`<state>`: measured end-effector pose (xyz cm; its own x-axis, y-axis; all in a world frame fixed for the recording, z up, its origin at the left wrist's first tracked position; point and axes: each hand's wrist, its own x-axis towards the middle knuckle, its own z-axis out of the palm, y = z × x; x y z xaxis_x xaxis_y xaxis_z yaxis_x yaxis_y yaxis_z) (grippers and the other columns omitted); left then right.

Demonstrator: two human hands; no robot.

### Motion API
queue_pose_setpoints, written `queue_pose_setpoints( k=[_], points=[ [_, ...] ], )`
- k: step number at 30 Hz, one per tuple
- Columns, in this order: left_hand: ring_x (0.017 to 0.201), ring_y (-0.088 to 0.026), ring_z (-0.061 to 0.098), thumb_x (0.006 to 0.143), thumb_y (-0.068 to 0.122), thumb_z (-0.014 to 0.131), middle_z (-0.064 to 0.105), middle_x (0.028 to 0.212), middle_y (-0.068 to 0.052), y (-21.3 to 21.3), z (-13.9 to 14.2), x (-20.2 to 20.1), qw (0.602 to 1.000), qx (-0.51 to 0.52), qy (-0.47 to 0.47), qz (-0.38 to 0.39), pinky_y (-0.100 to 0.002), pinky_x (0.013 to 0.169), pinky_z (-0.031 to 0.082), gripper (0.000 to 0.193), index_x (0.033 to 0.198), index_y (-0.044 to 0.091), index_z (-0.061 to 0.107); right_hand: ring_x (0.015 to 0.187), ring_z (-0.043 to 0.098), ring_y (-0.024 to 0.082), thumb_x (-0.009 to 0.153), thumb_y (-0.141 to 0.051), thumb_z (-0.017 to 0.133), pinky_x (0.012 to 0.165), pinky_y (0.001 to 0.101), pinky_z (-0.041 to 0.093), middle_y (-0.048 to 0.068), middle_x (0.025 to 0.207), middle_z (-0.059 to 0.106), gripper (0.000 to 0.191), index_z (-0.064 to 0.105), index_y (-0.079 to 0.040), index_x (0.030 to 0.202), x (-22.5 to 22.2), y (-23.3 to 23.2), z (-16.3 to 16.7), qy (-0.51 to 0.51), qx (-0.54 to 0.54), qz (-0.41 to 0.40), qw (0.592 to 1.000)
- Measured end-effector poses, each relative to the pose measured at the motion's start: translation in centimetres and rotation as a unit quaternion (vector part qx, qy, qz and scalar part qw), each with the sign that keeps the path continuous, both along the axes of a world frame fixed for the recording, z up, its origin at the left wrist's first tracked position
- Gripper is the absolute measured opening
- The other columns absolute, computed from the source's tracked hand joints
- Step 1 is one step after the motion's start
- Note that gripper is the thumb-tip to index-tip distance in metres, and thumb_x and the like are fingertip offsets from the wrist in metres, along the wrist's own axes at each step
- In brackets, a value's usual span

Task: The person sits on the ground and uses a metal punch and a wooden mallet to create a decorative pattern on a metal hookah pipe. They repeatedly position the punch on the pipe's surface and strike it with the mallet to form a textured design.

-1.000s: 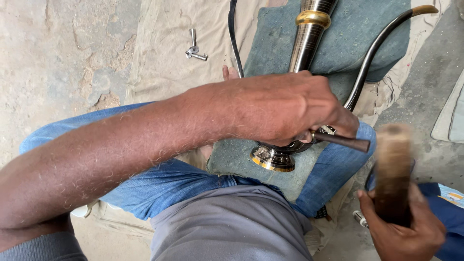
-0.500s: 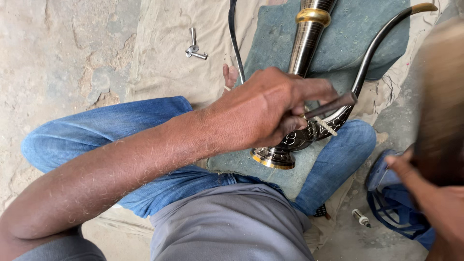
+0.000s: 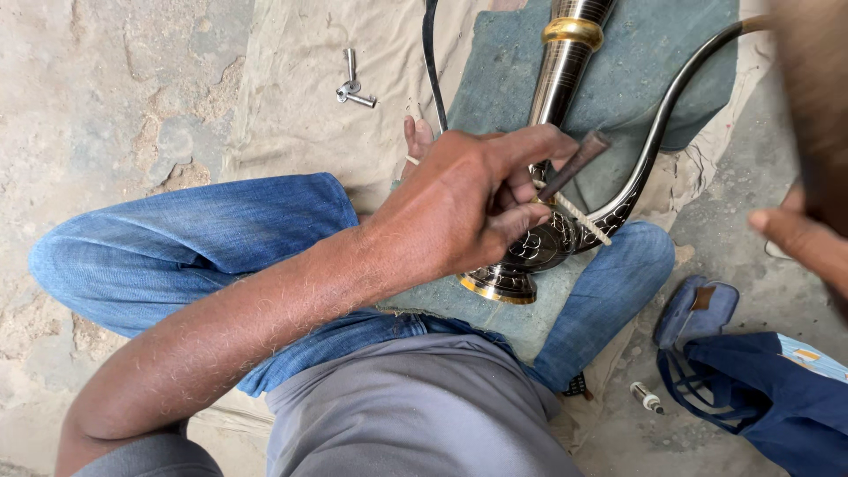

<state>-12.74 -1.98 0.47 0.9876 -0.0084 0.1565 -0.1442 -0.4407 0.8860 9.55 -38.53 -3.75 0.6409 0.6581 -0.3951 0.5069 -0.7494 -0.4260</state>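
- While the left hand [image 3: 464,208] curls over the work, its fingers [image 3: 521,150] pinch a dark metal punch [image 3: 572,166], which slants down with its tip on the engraved base.
- Engraved metal vessel [image 3: 539,238], dark with brass bands, lies on a grey-green pad [image 3: 645,71] across the lap; its flared foot [image 3: 499,284] points toward the person, its neck [image 3: 565,62] away.
- Thin pale strip [image 3: 583,219] lies across the engraved body just beside the punch tip.
- Curved dark handle [image 3: 658,132] arcs from the body toward the upper right.
- Right hand [image 3: 808,238] sits raised at the frame's right edge, blurred; one finger shows, grip cannot be told.
- Blurred brown shape [image 3: 817,88] fills the upper right, above that hand.
- Blue jeans [image 3: 203,247], legs crossed on a tan cloth [image 3: 291,115].
- Small metal fitting [image 3: 353,88] on the cloth, well apart.
- Navy bag [image 3: 760,389] on the ground, right.
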Motion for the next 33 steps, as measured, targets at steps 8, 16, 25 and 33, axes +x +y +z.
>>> queue_pose_setpoints(
  k=[8, 16, 25, 33],
  points=[
    [0.068, -0.008, 0.067, 0.091, 0.008, 0.082, 0.066, 0.083, -0.001, -0.4, -0.2, -1.4, 0.996, -0.061, 0.027, 0.056, -0.025, 0.061, 0.057, 0.049, 0.135, 0.008, 0.059, 0.079, 0.070, 0.025, 0.086, -0.014, 0.078, 0.076, 0.0379, 0.061, 0.016, 0.095, 0.067, 0.043, 0.062, 0.003, 0.121, 0.4, 5.6, 2.0, -0.019, 0.000, 0.041, 0.999],
    [0.073, -0.007, 0.068, 0.092, 0.009, 0.083, 0.067, 0.086, 0.000, -1.3, -0.4, -2.9, 0.990, -0.072, -0.012, 0.117, -0.022, 0.062, 0.056, 0.047, 0.134, 0.007, 0.062, 0.077, 0.070, 0.024, 0.088, -0.013, 0.079, 0.074, 0.0367, 0.060, 0.016, 0.095, 0.068, 0.041, 0.062, 0.003, 0.122, 0.5, 7.0, 3.9, -0.033, 0.002, 0.067, 0.997],
    [0.080, -0.006, 0.072, 0.092, 0.010, 0.085, 0.069, 0.087, -0.001, -1.6, -1.0, -3.1, 0.985, -0.097, -0.023, 0.140, -0.021, 0.071, 0.061, 0.041, 0.126, 0.004, 0.062, 0.074, 0.070, 0.022, 0.091, -0.013, 0.079, 0.071, 0.0354, 0.060, 0.016, 0.095, 0.070, 0.040, 0.063, 0.004, 0.124, 0.7, 5.3, 5.9, -0.068, 0.009, 0.079, 0.994],
    [0.083, -0.008, 0.074, 0.092, 0.010, 0.083, 0.071, 0.090, -0.004, -2.0, -0.7, -3.6, 0.984, -0.082, -0.041, 0.155, -0.023, 0.075, 0.063, 0.038, 0.124, 0.002, 0.065, 0.072, 0.069, 0.021, 0.094, -0.012, 0.079, 0.069, 0.0341, 0.059, 0.016, 0.095, 0.072, 0.038, 0.064, 0.005, 0.125, -0.3, 5.4, 8.3, -0.082, 0.020, 0.056, 0.995]
  ],
)
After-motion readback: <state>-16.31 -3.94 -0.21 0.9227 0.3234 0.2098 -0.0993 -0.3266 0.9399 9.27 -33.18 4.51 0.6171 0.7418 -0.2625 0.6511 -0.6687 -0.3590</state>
